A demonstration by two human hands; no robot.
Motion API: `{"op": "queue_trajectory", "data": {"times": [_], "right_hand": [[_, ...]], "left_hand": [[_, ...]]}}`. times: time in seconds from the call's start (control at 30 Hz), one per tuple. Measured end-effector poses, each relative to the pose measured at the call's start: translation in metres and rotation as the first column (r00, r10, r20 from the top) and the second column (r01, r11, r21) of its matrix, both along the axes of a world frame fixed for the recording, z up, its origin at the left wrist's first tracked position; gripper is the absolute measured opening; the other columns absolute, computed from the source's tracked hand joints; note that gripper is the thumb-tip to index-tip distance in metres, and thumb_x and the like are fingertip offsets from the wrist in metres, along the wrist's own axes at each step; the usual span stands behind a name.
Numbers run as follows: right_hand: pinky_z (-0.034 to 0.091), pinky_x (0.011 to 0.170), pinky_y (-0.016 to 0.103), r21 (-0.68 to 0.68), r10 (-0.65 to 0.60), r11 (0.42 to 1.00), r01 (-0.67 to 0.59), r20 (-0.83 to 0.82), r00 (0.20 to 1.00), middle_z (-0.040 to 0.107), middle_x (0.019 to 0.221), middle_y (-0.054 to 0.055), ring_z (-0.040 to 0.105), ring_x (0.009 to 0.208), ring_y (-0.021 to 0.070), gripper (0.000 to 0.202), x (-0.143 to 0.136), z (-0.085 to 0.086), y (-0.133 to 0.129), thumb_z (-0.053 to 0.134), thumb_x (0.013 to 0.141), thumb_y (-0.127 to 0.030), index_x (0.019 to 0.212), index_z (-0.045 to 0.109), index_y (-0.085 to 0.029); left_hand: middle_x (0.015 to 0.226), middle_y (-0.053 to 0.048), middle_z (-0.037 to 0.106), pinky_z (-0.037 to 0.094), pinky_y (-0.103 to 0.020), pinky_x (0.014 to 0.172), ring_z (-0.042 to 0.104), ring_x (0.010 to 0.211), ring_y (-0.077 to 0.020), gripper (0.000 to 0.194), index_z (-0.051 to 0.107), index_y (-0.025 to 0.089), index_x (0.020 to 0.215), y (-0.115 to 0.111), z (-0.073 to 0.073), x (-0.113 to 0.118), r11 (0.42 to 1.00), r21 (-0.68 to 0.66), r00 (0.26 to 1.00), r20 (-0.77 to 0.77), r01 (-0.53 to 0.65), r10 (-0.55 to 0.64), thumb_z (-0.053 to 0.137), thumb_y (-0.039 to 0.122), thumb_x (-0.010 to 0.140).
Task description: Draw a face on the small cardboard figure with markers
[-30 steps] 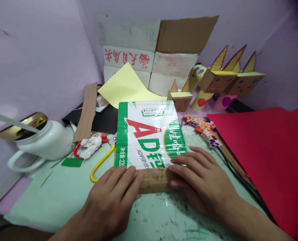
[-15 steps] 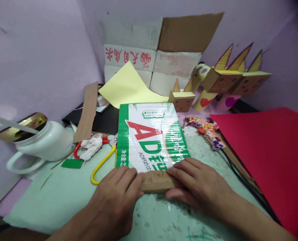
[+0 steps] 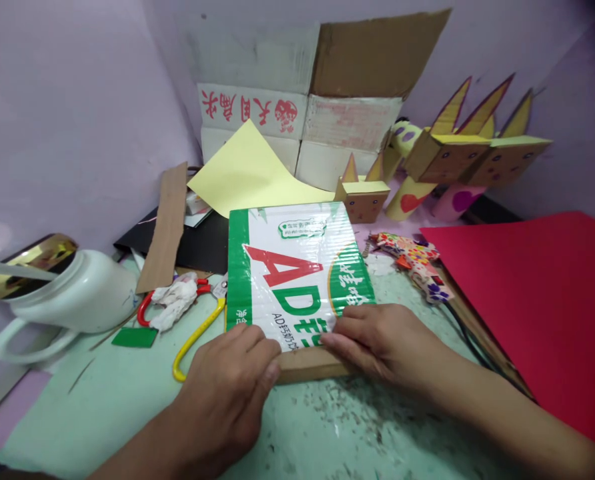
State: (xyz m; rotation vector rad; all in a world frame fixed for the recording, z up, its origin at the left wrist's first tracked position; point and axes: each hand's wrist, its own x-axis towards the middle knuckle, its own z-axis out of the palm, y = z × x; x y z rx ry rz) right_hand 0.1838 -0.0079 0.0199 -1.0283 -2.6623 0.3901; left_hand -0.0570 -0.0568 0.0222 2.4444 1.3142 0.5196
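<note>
A printed cardboard piece [image 3: 285,267], white and green with large red and green lettering, lies in front of me on the pale green tabletop. Its near edge shows a folded brown strip [image 3: 312,367]. My left hand [image 3: 232,380] closes over the left end of that strip, thumb along the near side and fingers curled on top. At the other end, my right hand [image 3: 377,340] has its fingers curled on the printed face and the fold. Yellow-and-red-handled scissors [image 3: 197,337] lie left of the cardboard, partly hidden, with crumpled white tissue [image 3: 175,300] on the red handle.
A white mug [image 3: 82,293] stands at the left near a green scrap [image 3: 135,337] and a brown cardboard strip [image 3: 165,230]. Yellow paper [image 3: 250,170] lies behind the cardboard. Cardboard animal figures [image 3: 450,160] stand back right, near a floral glue gun [image 3: 412,257] and red sheet [image 3: 537,287].
My right hand has shifted slightly left and up, its thumb moving from under the brown strip onto the cardboard's face. The left hand stays on the fold. The view has shifted a little.
</note>
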Motion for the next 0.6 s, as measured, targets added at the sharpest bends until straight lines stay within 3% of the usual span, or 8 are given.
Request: {"op": "queue_trajectory", "data": {"times": [0.2,0.3,0.43,0.5,0.6], "right_hand": [[0.025,0.051,0.031,0.042,-0.089,0.995,0.085,0.080,0.993,0.062,0.063,0.003,0.054,0.052,0.0173,0.044,-0.007,-0.008,0.007,0.029,0.100,-0.031,0.073,0.062,-0.020],[0.027,0.053,0.032,0.081,-0.105,0.992,0.100,0.060,0.993,0.062,0.068,0.004,0.055,0.058,0.0198,0.044,-0.009,-0.011,0.005,0.025,0.101,-0.031,0.078,0.061,-0.020],[0.032,0.062,0.034,0.161,-0.163,0.975,0.154,0.044,0.986,0.057,0.075,0.007,0.052,0.069,0.0245,0.041,-0.012,-0.014,0.003,0.025,0.101,-0.028,0.080,0.059,-0.019],[0.032,0.066,0.036,0.168,-0.197,0.968,0.189,0.037,0.980,0.054,0.078,0.007,0.049,0.072,0.0258,0.035,-0.013,-0.016,0.004,0.029,0.099,-0.026,0.081,0.058,-0.019],[0.030,0.070,0.038,0.145,-0.243,0.960,0.238,0.022,0.970,0.053,0.082,0.007,0.046,0.076,0.0269,0.027,-0.015,-0.018,0.006,0.035,0.097,-0.026,0.083,0.057,-0.020]], "left_hand": [[0.072,-0.004,0.053,0.033,-0.035,0.057,0.046,0.064,-0.0217,0.031,0.048,0.021,0.074,0.006,-0.005,0.006,0.997,0.062,0.990,-0.129,-0.055,0.062,0.026,0.024,0.095],[0.078,-0.005,0.054,0.035,-0.038,0.060,0.046,0.067,-0.0226,0.023,0.052,0.020,0.083,0.005,-0.007,0.008,0.985,0.155,0.985,-0.138,-0.077,0.099,0.030,0.020,0.092],[0.114,-0.012,0.054,0.038,-0.047,0.084,0.050,0.100,-0.0285,0.031,0.049,0.016,0.117,0.006,-0.011,0.007,0.961,0.259,0.980,-0.144,-0.097,0.138,0.036,0.016,0.089],[0.132,-0.016,0.046,0.029,-0.053,0.099,0.041,0.122,-0.0325,0.038,0.046,0.014,0.125,0.007,-0.014,0.006,0.950,0.307,0.971,-0.203,-0.060,0.127,0.039,0.014,0.088],[0.146,-0.018,0.035,0.015,-0.056,0.109,0.026,0.137,-0.0351,0.047,0.041,0.011,0.134,0.011,-0.016,0.005,0.944,0.330,0.949,-0.292,-0.016,0.119,0.042,0.014,0.087]]}}
